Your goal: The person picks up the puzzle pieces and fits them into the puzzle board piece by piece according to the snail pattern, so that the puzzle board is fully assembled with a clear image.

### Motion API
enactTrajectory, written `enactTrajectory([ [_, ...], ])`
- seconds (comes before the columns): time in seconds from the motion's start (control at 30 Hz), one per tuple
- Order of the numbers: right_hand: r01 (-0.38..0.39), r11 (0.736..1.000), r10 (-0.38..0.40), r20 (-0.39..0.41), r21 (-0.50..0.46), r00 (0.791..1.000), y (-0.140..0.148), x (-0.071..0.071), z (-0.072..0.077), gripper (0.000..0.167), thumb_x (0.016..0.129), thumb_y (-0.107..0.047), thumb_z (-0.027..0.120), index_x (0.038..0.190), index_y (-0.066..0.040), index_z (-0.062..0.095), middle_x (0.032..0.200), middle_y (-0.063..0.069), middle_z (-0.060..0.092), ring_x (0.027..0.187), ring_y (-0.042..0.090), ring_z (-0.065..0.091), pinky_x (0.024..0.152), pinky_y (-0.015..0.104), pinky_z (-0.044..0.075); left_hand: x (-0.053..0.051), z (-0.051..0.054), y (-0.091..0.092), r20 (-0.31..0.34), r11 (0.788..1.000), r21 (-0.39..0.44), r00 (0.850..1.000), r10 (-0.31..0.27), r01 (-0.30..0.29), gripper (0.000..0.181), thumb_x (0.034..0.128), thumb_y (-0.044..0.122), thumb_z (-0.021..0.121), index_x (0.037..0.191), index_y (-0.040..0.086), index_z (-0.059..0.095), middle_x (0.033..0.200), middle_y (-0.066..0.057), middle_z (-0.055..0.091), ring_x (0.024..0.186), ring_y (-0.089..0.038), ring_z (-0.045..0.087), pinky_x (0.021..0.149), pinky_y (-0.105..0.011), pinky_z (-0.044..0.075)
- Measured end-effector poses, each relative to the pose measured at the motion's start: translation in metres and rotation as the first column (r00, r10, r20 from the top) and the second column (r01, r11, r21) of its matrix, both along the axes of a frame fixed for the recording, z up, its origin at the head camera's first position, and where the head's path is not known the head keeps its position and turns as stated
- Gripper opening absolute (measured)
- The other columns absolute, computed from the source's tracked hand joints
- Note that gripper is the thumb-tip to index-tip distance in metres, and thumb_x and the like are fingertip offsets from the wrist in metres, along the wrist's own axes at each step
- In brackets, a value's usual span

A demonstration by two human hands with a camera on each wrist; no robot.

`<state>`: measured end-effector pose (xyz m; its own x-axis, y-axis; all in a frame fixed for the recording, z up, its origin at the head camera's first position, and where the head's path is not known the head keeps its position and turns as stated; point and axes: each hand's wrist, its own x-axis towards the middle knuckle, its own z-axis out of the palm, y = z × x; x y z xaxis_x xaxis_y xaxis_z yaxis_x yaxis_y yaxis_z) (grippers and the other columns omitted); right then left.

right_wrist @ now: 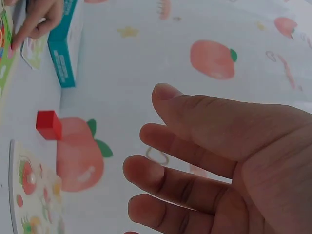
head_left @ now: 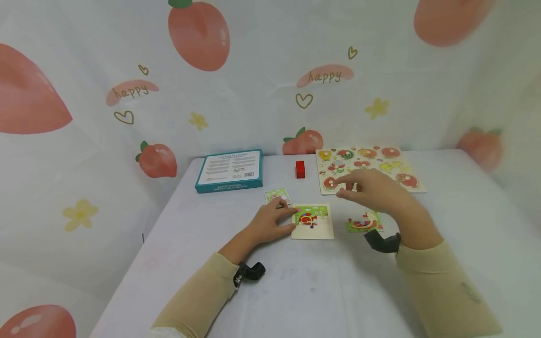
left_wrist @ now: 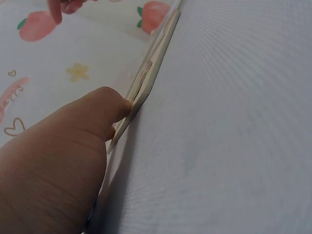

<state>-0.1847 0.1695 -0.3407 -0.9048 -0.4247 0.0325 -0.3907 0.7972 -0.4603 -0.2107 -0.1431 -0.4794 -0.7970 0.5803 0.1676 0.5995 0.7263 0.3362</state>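
A small square wooden puzzle board [head_left: 313,232] lies mid-table, partly filled with green and red picture pieces. My left hand [head_left: 270,220] rests at its left edge, straight index finger on the pieces and thumb against the rim; the left wrist view shows the thumb [left_wrist: 114,105] at the board's edge. Loose puzzle pieces [head_left: 365,223] lie right of the board, and another green piece [head_left: 276,194] lies behind my left hand. My right hand [head_left: 376,190] is raised above the table, in front of the fruit puzzle [head_left: 367,159]. In the right wrist view its loosely bent fingers hold nothing.
A red block [head_left: 300,169] stands at the back of the table. Left of it lies a teal-edged box [head_left: 230,171] with printed text on white. A fruit-printed cloth [head_left: 253,94] hangs behind the table.
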Motion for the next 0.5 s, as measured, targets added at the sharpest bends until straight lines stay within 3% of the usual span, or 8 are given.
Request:
enactTrajectory([
  [0.33, 0.081, 0.997, -0.082, 0.101, 0.015, 0.992, 0.034, -0.013, -0.007, 0.042, 0.095, -0.036, 0.073, 0.126, -0.007, 0.072, 0.103, 0.005, 0.067, 0.094, 0.028, 0.059, 0.075, 0.044, 0.049, 0.001, 0.002, 0.001, 0.014, 1.0, -0.012, 1.0, 0.006, -0.006, 0.048, 0.0947, 0.043, 0.069, 0.141, 0.028, 0.065, 0.118, 0.003, 0.048, 0.1, -0.013, 0.045, 0.077, -0.03, 0.04],
  [0.5, 0.11, 0.993, -0.118, 0.215, 0.046, 0.969, 0.045, -0.022, -0.015, 0.042, 0.093, -0.033, 0.076, 0.125, -0.006, 0.072, 0.103, 0.006, 0.069, 0.098, 0.03, 0.06, 0.083, 0.051, 0.049, 0.001, 0.001, 0.0, 0.009, 1.0, -0.005, 1.0, 0.002, -0.002, 0.048, 0.0949, 0.043, 0.069, 0.14, 0.029, 0.065, 0.118, 0.003, 0.048, 0.1, -0.013, 0.045, 0.077, -0.03, 0.04],
])
